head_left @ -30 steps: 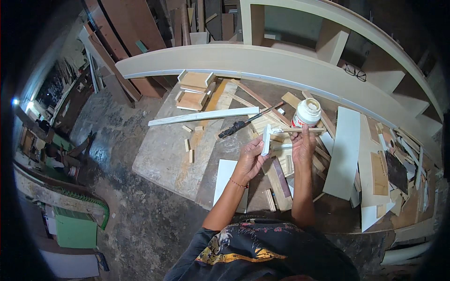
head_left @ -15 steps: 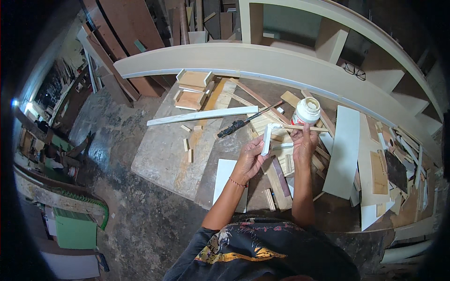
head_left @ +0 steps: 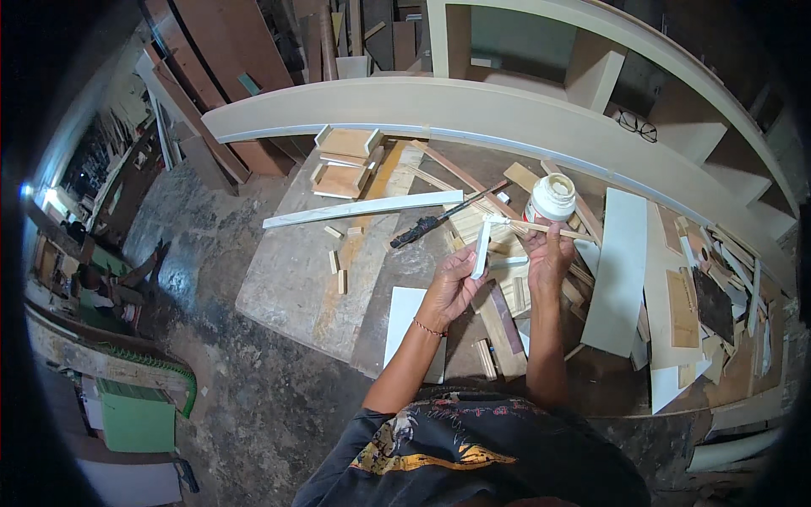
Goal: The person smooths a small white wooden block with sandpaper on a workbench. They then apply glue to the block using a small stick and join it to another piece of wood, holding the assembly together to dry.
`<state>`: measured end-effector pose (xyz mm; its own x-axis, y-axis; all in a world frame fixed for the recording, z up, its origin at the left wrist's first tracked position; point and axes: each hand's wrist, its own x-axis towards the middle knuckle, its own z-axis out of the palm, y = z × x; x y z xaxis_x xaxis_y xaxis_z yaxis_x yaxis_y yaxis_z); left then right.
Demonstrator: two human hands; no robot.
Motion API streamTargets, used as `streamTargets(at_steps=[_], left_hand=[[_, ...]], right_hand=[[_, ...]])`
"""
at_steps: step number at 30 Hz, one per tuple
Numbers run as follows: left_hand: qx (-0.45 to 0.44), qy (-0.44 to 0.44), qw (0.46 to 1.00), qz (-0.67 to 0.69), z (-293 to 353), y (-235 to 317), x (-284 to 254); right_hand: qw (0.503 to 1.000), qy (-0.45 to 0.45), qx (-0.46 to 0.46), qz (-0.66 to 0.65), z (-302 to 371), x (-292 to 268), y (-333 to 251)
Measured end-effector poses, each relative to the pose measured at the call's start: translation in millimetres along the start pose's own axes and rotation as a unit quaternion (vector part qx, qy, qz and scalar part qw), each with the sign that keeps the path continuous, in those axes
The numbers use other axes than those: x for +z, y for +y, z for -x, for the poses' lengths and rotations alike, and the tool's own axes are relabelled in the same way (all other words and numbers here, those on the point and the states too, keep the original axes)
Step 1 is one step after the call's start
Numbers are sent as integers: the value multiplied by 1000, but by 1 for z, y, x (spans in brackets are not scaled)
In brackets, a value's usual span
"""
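My left hand (head_left: 453,286) grips a short white strip of wood (head_left: 481,252), held upright and slightly tilted above the workbench. In the fingers of my right hand (head_left: 549,260) is a thin wooden stick (head_left: 537,227), pointing left. White paste clings to the stick's tip, close to the strip's upper end; whether they touch I cannot tell. Just behind my right hand stands an open white plastic jar (head_left: 552,199) with pale residue around its mouth. A dark-handled tool with a long thin shaft (head_left: 414,234) lies left of the jar.
Wood offcuts (head_left: 498,325) lie under and around my hands. Two small tray-like wooden pieces (head_left: 348,142) and a long white strip (head_left: 363,209) are at the far left of the bench. A white panel (head_left: 615,270) and a scrap pile (head_left: 735,296) sit right. A long pale board (head_left: 338,106) borders the back.
The stick's pasted tip has shifted slightly up and right at the strip's top end. Both hands keep nearly the same place and grip.
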<state>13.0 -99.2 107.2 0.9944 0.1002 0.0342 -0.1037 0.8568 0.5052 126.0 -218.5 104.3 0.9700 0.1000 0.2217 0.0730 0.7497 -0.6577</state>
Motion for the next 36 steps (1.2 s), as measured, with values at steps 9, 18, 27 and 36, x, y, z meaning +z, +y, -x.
streamTargets(at_steps=[9, 18, 27, 36], left_hand=[[-2, 2, 1000, 25, 0, 3, -2], [18, 3, 997, 74, -1, 5, -9], [18, -42, 998, 35, 1, 6, -9], [15, -14, 999, 35, 2, 7, -6]], right_hand=[[1000, 1, 10, -9, 5, 7, -2], [996, -86, 13, -8, 12, 12, -6], [999, -51, 3, -7, 7, 11, -5], [998, -58, 7, 14, 10, 13, -6]])
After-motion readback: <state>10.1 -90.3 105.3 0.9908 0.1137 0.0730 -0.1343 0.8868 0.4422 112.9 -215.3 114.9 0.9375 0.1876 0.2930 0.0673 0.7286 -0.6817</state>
